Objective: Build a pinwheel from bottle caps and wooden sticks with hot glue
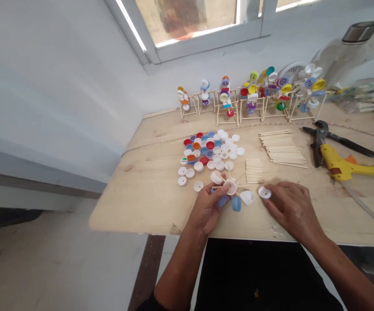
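My left hand [206, 209] is closed on a small wheel of bottle caps and thin sticks [230, 187], pinched at its white centre cap. White and blue caps sit on the ends of some of its sticks, and other stick ends are bare. Between the thumb and fingers of my right hand [290, 209] is a single white bottle cap [265, 192], just right of the wheel. Past the wheel lie many loose bottle caps [210, 145] in white, blue, red and orange. A small stack of short sticks [254, 171] lies beyond my hands.
A pile of longer sticks [282, 148] lies right of the caps. Further right are black-handled pliers [319, 138] and a yellow glue gun [339, 164]. Several stick stands with cap wheels [251, 101] line the wall, beside a plastic bag [368, 95]. A cord [170, 139] crosses the wooden table [135, 198].
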A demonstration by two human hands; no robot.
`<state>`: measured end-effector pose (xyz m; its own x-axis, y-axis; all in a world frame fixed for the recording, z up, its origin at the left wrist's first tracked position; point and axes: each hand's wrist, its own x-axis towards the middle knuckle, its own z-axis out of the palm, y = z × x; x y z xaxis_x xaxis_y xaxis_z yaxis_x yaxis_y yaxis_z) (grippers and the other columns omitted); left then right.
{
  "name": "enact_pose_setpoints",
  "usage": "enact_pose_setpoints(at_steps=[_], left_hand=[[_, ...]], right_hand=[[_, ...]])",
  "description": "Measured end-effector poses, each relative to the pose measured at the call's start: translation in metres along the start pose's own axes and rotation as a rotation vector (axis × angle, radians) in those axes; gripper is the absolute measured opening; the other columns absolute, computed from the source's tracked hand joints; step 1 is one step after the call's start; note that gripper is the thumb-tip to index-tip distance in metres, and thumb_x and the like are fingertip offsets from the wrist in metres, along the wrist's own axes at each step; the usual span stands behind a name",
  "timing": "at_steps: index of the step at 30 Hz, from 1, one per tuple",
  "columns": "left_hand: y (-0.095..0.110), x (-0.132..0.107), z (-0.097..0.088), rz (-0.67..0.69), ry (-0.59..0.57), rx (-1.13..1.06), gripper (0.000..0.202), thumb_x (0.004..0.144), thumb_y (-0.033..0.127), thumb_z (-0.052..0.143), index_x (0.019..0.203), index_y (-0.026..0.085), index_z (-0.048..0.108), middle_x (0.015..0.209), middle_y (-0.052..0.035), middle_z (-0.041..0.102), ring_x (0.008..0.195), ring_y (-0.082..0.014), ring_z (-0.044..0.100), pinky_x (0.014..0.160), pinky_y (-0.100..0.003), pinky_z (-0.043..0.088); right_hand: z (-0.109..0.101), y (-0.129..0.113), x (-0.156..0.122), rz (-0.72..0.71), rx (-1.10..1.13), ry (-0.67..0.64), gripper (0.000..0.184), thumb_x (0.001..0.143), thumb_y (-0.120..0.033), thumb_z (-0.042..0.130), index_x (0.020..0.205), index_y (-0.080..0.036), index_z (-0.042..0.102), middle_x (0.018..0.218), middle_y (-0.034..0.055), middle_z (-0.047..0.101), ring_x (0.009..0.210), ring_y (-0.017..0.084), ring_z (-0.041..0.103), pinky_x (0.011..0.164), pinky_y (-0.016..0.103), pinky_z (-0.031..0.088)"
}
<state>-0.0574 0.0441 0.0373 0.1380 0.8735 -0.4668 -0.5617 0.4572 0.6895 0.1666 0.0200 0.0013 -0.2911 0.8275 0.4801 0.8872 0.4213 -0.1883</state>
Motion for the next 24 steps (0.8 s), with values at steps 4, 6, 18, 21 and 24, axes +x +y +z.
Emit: enact_pose_setpoints(at_steps=[4,6,18,21,24], left_hand=[[0.007,0.003,0.0,-0.039,-0.073,0.151,0.034,0.058,0.023,0.084,0.087,0.013,0.071,0.077,-0.004,0.068,0.072,-0.0151,0.062,0.075,-0.028,0.045],[0.011,0.003,-0.001,-0.045,-0.098,0.235,0.028,0.059,0.025,0.084,0.081,0.013,0.071,0.076,-0.0041,0.067,0.073,-0.0151,0.062,0.076,-0.028,0.044],[0.017,-0.013,-0.013,0.003,0.02,0.112,0.045,0.057,0.026,0.084,0.099,0.014,0.071,0.09,-0.0076,0.07,0.083,-0.0193,0.064,0.081,-0.032,0.047],[0.015,-0.008,-0.014,-0.002,-0.025,0.098,0.037,0.057,0.027,0.084,0.089,0.013,0.072,0.095,-0.0086,0.07,0.088,-0.0194,0.063,0.084,-0.031,0.047],[0.015,-0.005,-0.014,-0.012,-0.085,0.102,0.033,0.062,0.026,0.081,0.09,0.012,0.073,0.103,-0.0094,0.069,0.09,-0.0198,0.063,0.085,-0.031,0.048]], right_hand=[[0.0,0.0,0.001,-0.002,-0.001,-0.003,0.02,0.088,-0.028,0.053,0.104,-0.019,0.063,0.094,0.0073,0.07,0.093,0.023,0.059,0.084,0.037,0.034],[0.0,0.0,0.0,0.008,0.002,-0.007,0.02,0.089,-0.028,0.052,0.103,-0.02,0.063,0.094,0.0067,0.07,0.093,0.023,0.059,0.084,0.037,0.034],[0.0,0.0,0.001,-0.003,0.012,0.006,0.018,0.089,-0.028,0.054,0.103,-0.019,0.062,0.093,0.0054,0.07,0.093,0.023,0.059,0.085,0.037,0.034],[0.0,-0.001,0.001,-0.002,0.024,0.011,0.017,0.088,-0.027,0.055,0.101,-0.02,0.063,0.092,0.0047,0.07,0.093,0.022,0.059,0.085,0.037,0.034],[0.0,-0.001,0.001,-0.001,0.033,0.012,0.017,0.088,-0.026,0.055,0.102,-0.02,0.062,0.092,0.0046,0.07,0.093,0.022,0.059,0.085,0.037,0.034]])
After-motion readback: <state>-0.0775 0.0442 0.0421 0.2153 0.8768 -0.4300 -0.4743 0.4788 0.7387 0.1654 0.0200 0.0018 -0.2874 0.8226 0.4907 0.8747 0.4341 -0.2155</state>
